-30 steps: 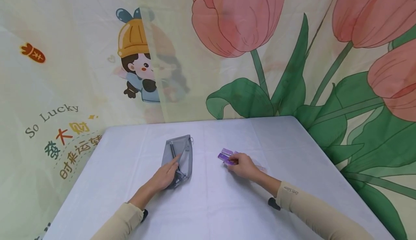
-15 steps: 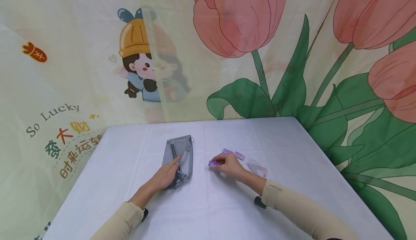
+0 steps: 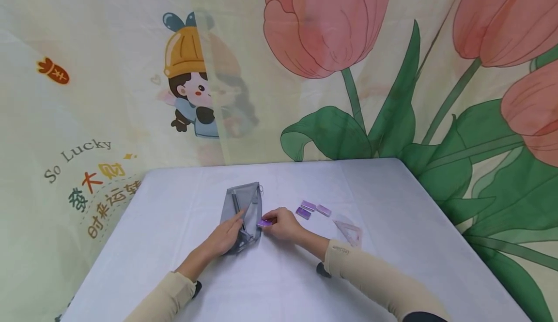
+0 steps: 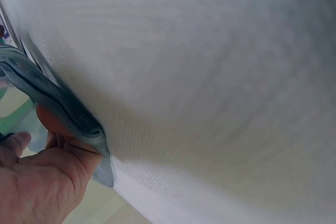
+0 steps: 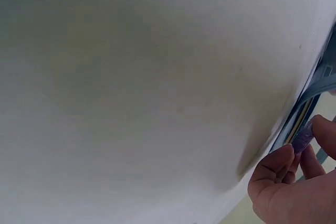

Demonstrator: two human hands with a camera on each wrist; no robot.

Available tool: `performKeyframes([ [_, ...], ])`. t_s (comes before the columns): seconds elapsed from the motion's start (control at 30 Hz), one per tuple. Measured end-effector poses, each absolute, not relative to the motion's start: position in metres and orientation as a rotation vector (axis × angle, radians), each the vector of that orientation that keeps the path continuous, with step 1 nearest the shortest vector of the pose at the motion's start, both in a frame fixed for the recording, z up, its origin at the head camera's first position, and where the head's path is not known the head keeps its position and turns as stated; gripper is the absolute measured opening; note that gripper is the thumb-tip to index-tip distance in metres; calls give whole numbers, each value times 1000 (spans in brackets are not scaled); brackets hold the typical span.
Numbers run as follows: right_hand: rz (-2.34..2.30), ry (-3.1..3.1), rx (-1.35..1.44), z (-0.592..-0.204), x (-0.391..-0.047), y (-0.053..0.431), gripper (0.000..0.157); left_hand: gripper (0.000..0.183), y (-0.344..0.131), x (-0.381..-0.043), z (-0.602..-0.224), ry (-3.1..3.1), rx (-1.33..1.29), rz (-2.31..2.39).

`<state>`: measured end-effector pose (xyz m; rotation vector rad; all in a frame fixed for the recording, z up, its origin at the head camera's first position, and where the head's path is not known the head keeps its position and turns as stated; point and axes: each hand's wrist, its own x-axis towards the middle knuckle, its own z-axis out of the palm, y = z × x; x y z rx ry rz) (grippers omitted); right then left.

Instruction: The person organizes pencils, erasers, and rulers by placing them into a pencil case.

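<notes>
- In the left hand (image 3: 224,237), holds the near part of a grey pouch (image 3: 253,220), with index finger stretched across the top and other fingers bent at the dark, folded edge, partly hidden by it in the left wrist view.
- In the right hand (image 3: 282,223), pinches a small purple block (image 3: 265,223) between thumb and fingertips.
- Holds that block right at the pouch's right-hand edge; impossible to tell contact from a slight gap.
- Through the pouch's sheer top, shows a dark stick (image 3: 237,201) lying lengthwise, pen-like.
- Lays the pouch flat on a white-covered table (image 3: 183,206), just left of centre.
- Farther right, beyond the right hand, shows three loose blocks (image 3: 303,213), also purple, grouped close together.
- Just beside these, nearer the right sleeve (image 3: 370,268), shows a clear triangular ruler (image 3: 348,232) with pinkish edges.
- Behind the table, shows a pale backdrop (image 3: 144,133) printed with large pink tulips, green leaves and a cartoon figure in a yellow hat.
</notes>
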<state>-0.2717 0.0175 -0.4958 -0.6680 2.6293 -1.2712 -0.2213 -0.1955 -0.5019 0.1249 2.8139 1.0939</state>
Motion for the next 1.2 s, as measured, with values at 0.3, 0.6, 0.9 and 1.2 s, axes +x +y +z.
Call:
performKeyframes([
  [0.3, -1138, 2675, -770, -499, -275, -5, 24, 49, -196, -221, -502, 2813, 134, 1097],
  [0.6, -1167, 2646, -689, -498, -272, -16, 24, 49, -196, -221, -499, 2836, 141, 1066],
  [0.9, -1148, 2583, -641, -494, -270, -19, 19, 49, -195, -221, -499, 2812, 141, 1073],
  [1.2, -1012, 2670, -901, -490, -265, -3, 27, 49, -195, -222, -500, 2819, 148, 1065],
])
